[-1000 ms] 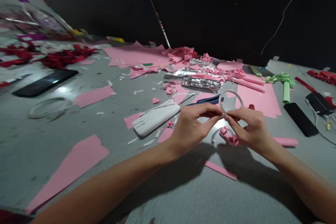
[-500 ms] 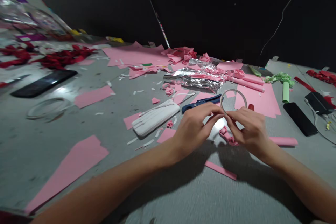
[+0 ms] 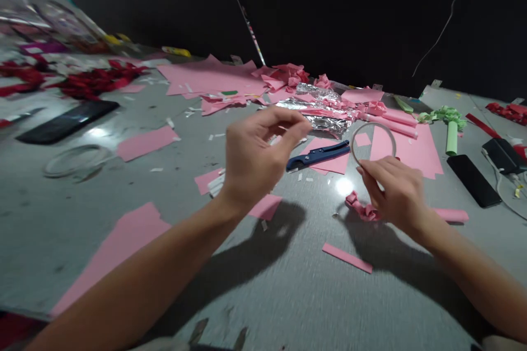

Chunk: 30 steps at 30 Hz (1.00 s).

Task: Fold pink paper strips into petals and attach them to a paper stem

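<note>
My right hand [image 3: 393, 189] pinches the lower edge of a thin, pale tape roll [image 3: 375, 124], held upright above the table. My left hand [image 3: 263, 148] is raised to the left of it, thumb and fingertips pressed together. Whatever lies in that pinch is too small to make out. Between the hands, a dark blue hinged hand tool [image 3: 319, 154] rests on pink paper. A twisted pink paper piece [image 3: 360, 207] lies below the roll, and a narrow pink strip [image 3: 347, 258] is nearer me. My left hand mostly hides a white oblong object [image 3: 216, 185].
Crumpled foil [image 3: 325, 123] and pink paper sheets [image 3: 212, 77] spread along the dark wall. At right lie a black phone [image 3: 473, 180] and a green paper roll [image 3: 452, 138]. Leftward are a dark tablet-like slab [image 3: 68, 122], another pale ring [image 3: 76, 160] and red ribbon-like scraps [image 3: 96, 81].
My left hand has moved away from the tape roll, leftward and up, fingertips still together. My right hand keeps the roll in nearly the same place. The white object is now mostly covered.
</note>
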{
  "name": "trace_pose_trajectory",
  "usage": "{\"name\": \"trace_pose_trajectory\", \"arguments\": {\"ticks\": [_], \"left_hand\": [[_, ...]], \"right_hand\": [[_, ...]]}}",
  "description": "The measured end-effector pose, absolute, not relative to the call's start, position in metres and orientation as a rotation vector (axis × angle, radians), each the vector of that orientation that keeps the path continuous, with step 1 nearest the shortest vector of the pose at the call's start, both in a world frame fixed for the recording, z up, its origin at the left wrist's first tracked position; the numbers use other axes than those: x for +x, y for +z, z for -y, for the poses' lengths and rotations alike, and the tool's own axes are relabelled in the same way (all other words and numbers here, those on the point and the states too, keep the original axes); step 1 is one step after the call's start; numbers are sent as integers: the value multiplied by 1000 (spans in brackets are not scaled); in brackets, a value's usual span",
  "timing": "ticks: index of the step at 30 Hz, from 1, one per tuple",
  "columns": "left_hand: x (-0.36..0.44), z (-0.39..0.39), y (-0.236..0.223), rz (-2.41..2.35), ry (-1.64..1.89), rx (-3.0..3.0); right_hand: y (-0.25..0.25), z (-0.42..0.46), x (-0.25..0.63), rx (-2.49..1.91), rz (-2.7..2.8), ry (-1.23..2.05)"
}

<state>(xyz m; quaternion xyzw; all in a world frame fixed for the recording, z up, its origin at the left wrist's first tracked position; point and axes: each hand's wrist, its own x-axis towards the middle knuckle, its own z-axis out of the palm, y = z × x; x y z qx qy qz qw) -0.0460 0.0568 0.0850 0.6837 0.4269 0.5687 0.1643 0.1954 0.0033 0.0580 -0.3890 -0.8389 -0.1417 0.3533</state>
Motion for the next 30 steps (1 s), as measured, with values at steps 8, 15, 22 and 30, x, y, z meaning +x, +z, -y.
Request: {"name": "trace_pose_trajectory", "arguments": {"ticks": [8, 15, 22, 30], "left_hand": [[-38, -23, 53, -886, 829, 1898], [-49, -23, -6, -685, 618, 1078], [-45, -26, -13, -505, 643, 1053], [-45, -18, -3, -726, 816, 1226]], "right_hand": [[23, -39, 217, -1681, 2501, -209], [51, -23, 204, -1348, 2255, 398], [57, -7, 191, -1178, 2369, 656], [56, -5, 189, -1136, 2400, 525]]}}
